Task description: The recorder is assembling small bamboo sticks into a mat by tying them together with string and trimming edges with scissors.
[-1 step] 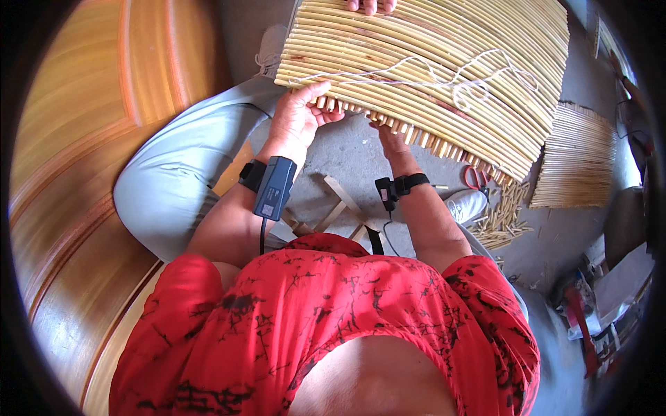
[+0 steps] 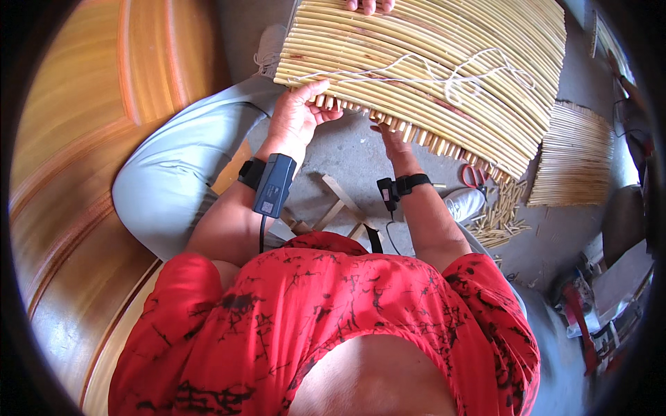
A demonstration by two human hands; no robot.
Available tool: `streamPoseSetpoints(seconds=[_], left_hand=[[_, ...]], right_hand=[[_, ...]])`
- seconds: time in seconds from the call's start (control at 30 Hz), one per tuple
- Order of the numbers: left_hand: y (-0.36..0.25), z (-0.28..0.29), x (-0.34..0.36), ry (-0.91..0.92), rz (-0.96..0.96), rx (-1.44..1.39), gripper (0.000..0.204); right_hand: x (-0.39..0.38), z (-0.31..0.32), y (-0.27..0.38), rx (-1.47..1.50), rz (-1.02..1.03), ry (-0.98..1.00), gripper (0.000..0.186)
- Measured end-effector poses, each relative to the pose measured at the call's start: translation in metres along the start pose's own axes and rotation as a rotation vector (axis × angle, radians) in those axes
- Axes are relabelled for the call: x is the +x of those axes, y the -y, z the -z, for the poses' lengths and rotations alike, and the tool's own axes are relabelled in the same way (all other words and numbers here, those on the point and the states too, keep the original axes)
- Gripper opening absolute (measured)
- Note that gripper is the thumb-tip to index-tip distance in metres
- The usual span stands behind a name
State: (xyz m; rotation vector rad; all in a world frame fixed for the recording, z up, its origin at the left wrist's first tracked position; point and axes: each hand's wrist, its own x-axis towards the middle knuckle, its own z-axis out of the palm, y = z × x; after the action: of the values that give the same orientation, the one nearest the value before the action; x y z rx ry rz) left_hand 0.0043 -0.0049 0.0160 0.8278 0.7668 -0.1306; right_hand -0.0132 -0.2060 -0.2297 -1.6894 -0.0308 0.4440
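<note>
A mat of pale bamboo sticks [image 2: 430, 31] spans the top of the view, its nearer edge ragged with stick ends. A loose white string [image 2: 409, 59] lies across it. My left hand [image 2: 295, 114] grips that edge at the left, thumb on top and fingers curled below. My right hand [image 2: 392, 139] is under the edge farther right, its fingers mostly hidden by the mat. Another person's fingertips [image 2: 370, 5] rest on the mat at the top.
At the right lie a second stick mat [image 2: 570, 159], red-handled scissors [image 2: 474, 177] and short cut sticks [image 2: 506, 215]. Wooden slats [image 2: 333, 204] are between my forearms. A curved wooden panel [image 2: 69, 166] fills the left, with clutter [image 2: 600, 298] at lower right.
The mat and string have shifted very slightly up and left. My hands stay almost where they were.
</note>
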Motion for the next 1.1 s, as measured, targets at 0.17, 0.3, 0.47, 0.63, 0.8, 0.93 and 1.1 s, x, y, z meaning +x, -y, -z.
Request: streamPoseSetpoints(seconds=[0.17, 0.3, 0.47, 0.63, 0.8, 0.93, 1.1], left_hand=[[0.0, 0.004, -0.003, -0.053, -0.043, -0.005, 0.021], [0.001, 0.004, 0.001, -0.027, -0.033, -0.023, 0.019], [0.003, 0.01, 0.005, -0.038, -0.031, -0.054, 0.018], [0.005, 0.005, 0.005, -0.031, -0.057, -0.047, 0.017], [0.004, 0.004, 0.005, 0.007, -0.096, -0.051, 0.015], [0.006, 0.006, 0.003, -0.016, -0.119, -0.062, 0.014], [0.003, 0.014, 0.001, -0.05, -0.108, -0.066, 0.013]], right_hand=[[-0.007, 0.038, 0.088, 0.994, -0.494, -0.029, 0.046], [0.001, 0.038, 0.103, 1.164, -0.34, -0.267, 0.046], [0.01, 0.024, 0.129, 1.446, -0.34, -0.452, 0.034], [0.027, 0.052, 0.075, 2.539, -0.671, -0.243, 0.029], [0.016, 0.131, 0.033, 3.923, -0.902, 0.015, 0.025], [-0.057, 0.24, 0.057, 3.977, 0.214, -1.04, 0.022], [-0.133, 0.407, 0.153, 3.478, 1.927, -0.211, 0.024]])
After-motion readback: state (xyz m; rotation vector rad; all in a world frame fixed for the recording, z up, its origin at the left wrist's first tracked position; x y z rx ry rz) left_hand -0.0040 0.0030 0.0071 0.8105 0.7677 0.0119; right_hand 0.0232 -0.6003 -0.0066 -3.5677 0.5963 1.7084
